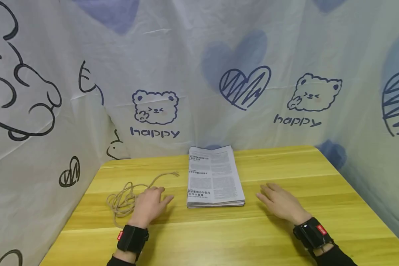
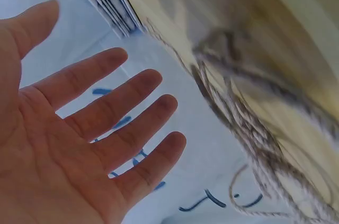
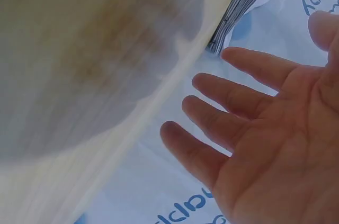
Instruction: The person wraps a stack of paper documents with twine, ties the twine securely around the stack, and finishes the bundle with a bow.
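Observation:
A stack of folded newspapers [image 1: 215,177] lies on the wooden table, between the two hands. My left hand [image 1: 149,207] is over the table to the left of the stack, its fingers spread and holding nothing. Close beside that hand is a loose, tangled coil of beige rope [image 1: 121,203], one end trailing toward the newspapers. In the left wrist view the rope [image 2: 259,150] runs past the fingertips. To the right of the stack, my right hand [image 1: 282,203] has its fingers extended, with nothing in it. The edges of the newspapers [image 3: 243,7] show beyond its fingertips in the right wrist view.
The yellow wood-grain table [image 1: 212,236] reaches back to a pale cloth curtain [image 1: 193,74] printed with hearts and bears. More of this cloth hangs along the left and right sides. A black band [image 1: 133,238] wraps the left wrist, another black band [image 1: 312,232] the right.

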Action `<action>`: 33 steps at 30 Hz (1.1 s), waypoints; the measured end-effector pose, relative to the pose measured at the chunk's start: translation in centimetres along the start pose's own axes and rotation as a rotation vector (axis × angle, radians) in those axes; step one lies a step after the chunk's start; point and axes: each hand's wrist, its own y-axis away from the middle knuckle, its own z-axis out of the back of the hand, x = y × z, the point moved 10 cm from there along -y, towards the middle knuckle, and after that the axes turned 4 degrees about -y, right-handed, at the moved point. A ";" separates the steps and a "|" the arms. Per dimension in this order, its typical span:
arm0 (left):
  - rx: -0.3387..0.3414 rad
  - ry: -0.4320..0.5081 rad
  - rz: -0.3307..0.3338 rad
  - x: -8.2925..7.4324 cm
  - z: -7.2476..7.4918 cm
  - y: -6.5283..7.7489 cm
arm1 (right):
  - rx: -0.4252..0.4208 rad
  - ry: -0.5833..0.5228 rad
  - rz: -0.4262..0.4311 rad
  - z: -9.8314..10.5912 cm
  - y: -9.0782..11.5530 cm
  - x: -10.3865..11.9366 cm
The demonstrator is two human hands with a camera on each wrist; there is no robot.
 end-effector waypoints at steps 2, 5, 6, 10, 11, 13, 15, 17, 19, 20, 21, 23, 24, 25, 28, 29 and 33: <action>-0.007 0.004 -0.005 0.6 0.3 0.0 | 0.006 -0.004 -0.006 -0.1 -0.1 0.1; -0.017 0.005 -0.003 1.6 0.7 -0.1 | 0.002 -0.013 -0.005 -0.2 -0.5 0.4; -0.017 0.002 0.002 2.0 0.8 -0.1 | -0.005 -0.017 -0.002 -0.2 -0.6 0.6; -0.007 0.018 0.043 3.9 1.1 0.2 | -0.060 -0.025 0.022 -0.1 -1.1 1.4; 0.003 0.024 0.057 4.4 1.1 0.4 | -0.079 -0.027 0.029 0.0 -1.1 1.6; 0.026 0.036 0.087 5.2 1.0 0.7 | -0.119 -0.032 0.046 0.0 -1.3 2.0; 0.062 0.034 0.117 5.9 0.7 0.8 | -0.142 -0.043 0.058 0.0 -1.6 2.3; 0.099 0.022 0.140 6.4 0.3 1.0 | -0.154 -0.059 0.069 -0.1 -1.8 2.8; 0.129 0.019 0.156 6.6 0.0 1.1 | -0.153 -0.073 0.081 -0.2 -2.1 3.3; 0.139 0.017 0.160 6.7 -0.2 1.1 | -0.151 -0.076 0.087 -0.3 -2.2 3.6; 0.146 0.018 0.162 6.7 -0.3 1.1 | -0.150 -0.077 0.092 -0.4 -2.4 3.8; 0.146 0.023 0.156 6.7 -0.4 1.0 | -0.151 -0.080 0.099 -0.4 -2.6 4.4; 0.144 0.026 0.145 6.5 -0.4 0.9 | -0.152 -0.077 0.107 -0.5 -2.8 4.7; 0.143 0.032 0.137 6.4 -0.4 0.8 | -0.152 -0.070 0.117 -0.6 -2.9 5.0; 0.147 0.045 0.107 6.2 -0.6 0.8 | -0.137 -0.053 0.147 -1.0 -3.2 6.1; 0.150 0.050 0.099 6.2 -0.7 0.8 | -0.132 -0.048 0.160 -1.1 -3.3 6.4; 0.158 0.058 0.076 5.9 -1.0 0.6 | -0.127 -0.032 0.208 -1.5 -3.6 7.6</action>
